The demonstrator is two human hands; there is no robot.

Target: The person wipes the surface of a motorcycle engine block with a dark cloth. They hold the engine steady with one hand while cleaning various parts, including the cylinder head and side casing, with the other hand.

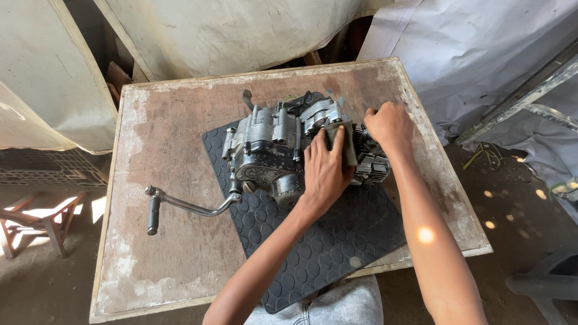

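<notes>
Engine lies under left hand, right hand just beside.

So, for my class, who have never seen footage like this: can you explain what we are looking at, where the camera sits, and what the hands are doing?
This is a single view from a camera worn on a person's head, looking down at their own bare arms. No robot is involved. A small engine sits on a black rubber mat, which lies on a worn wooden table. A metal kick lever sticks out from the engine toward the left. The left hand lies flat on the engine and presses a dark cloth against it. The right hand grips the engine's finned end. Pale sheets hang behind the table.
</notes>
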